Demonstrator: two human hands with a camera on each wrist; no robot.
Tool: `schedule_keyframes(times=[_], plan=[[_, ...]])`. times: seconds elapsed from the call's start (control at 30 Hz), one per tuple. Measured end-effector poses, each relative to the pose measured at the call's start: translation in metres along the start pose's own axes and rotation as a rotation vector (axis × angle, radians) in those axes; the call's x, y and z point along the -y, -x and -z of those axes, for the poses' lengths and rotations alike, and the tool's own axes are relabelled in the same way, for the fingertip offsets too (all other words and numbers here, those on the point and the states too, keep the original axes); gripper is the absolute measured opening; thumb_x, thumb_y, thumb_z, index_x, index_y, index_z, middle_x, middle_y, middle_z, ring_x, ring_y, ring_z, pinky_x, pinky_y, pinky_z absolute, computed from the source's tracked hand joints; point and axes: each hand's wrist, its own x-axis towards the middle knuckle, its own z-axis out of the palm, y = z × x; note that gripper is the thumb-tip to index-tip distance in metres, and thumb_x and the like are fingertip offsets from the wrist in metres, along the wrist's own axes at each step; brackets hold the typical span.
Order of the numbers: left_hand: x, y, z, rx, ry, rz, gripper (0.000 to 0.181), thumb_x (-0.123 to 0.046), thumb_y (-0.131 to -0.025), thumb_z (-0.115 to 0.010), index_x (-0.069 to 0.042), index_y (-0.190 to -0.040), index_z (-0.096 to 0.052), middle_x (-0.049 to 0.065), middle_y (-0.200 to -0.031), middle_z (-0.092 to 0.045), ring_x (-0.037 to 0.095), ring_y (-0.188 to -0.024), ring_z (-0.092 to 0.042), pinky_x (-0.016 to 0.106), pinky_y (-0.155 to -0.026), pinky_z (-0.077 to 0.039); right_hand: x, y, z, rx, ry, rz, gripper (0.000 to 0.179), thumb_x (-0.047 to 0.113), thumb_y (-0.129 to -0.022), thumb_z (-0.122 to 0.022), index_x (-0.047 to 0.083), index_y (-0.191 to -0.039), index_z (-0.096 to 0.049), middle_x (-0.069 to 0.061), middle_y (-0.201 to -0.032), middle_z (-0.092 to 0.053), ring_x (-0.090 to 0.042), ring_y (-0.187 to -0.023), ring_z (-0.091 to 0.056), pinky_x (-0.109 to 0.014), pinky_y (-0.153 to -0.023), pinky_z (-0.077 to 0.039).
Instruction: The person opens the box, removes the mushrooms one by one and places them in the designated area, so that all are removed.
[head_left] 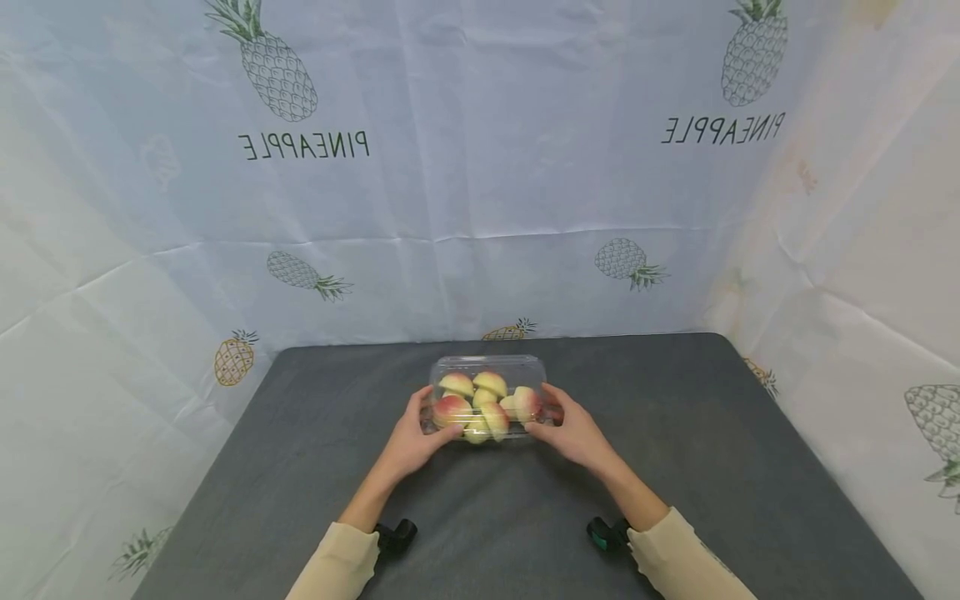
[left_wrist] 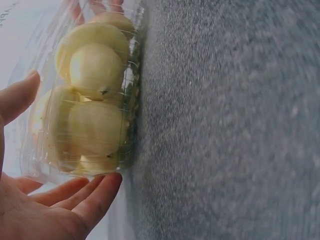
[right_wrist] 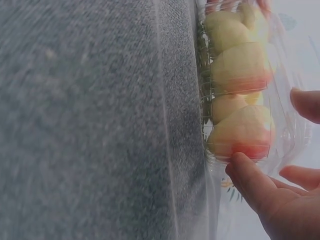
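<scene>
A clear plastic clamshell box lies near the far side of the dark table, its lid down. Inside sit several rounded yellow pieces with red blush, peach-like in colour; their exact kind I cannot tell. My left hand grips the box's left end, thumb at the front corner. Its fingertips touch the lower side wall in the left wrist view. On the opposite end my right hand holds the box likewise, a fingertip against its wall. The box's underside is hidden.
The table has a dark grey cloth-like surface, with its far edge against a white curtain printed with pineapples. Similar curtains hang at both sides. Black devices are strapped at both wrists, by the beige sleeves.
</scene>
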Motion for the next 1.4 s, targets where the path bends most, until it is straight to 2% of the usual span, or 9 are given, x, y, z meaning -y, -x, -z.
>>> schedule_keyframes(times=[0.47,0.97,1.13,1.4], plan=[[-0.005,0.001,-0.011,0.026,0.006,-0.007,0.094,-0.043,-0.089,-0.079,-0.009,-0.159,-0.027,0.022,-0.148,-0.047,0.040,-0.134,-0.050,0.057,-0.102,-0.048,-0.004,0.007,0.014,-0.005,0.047,-0.022,0.083,0.029,-0.092,-0.078,0.005,-0.158,-0.034,-0.024,-0.151,-0.046,-0.041,-0.131,-0.053,-0.056,-0.101,-0.049],[-0.011,-0.001,-0.024,0.045,0.013,-0.020,0.095,-0.049,-0.088,-0.078,-0.011,-0.159,-0.027,0.022,-0.149,-0.045,0.040,-0.134,-0.050,0.058,-0.101,-0.048,-0.014,0.014,0.030,0.021,0.022,0.010,0.083,0.027,-0.093,-0.077,0.003,-0.159,-0.030,-0.025,-0.149,-0.046,-0.041,-0.130,-0.053,-0.052,-0.097,-0.053],[-0.012,-0.001,-0.026,0.046,0.021,-0.034,0.094,-0.046,-0.089,-0.078,-0.011,-0.160,-0.027,0.022,-0.151,-0.043,0.042,-0.136,-0.048,0.060,-0.101,-0.047,-0.015,0.014,0.034,0.025,0.008,0.009,0.084,0.026,-0.093,-0.076,0.002,-0.159,-0.029,-0.026,-0.150,-0.045,-0.042,-0.131,-0.052,-0.052,-0.096,-0.053],[-0.014,0.000,-0.029,0.052,0.029,-0.041,0.094,-0.048,-0.089,-0.077,-0.010,-0.159,-0.027,0.022,-0.150,-0.045,0.040,-0.134,-0.050,0.058,-0.100,-0.049,-0.015,0.013,0.038,0.039,0.038,0.018,0.083,0.025,-0.094,-0.076,0.002,-0.158,-0.029,-0.025,-0.148,-0.047,-0.042,-0.130,-0.053,-0.052,-0.097,-0.053]])
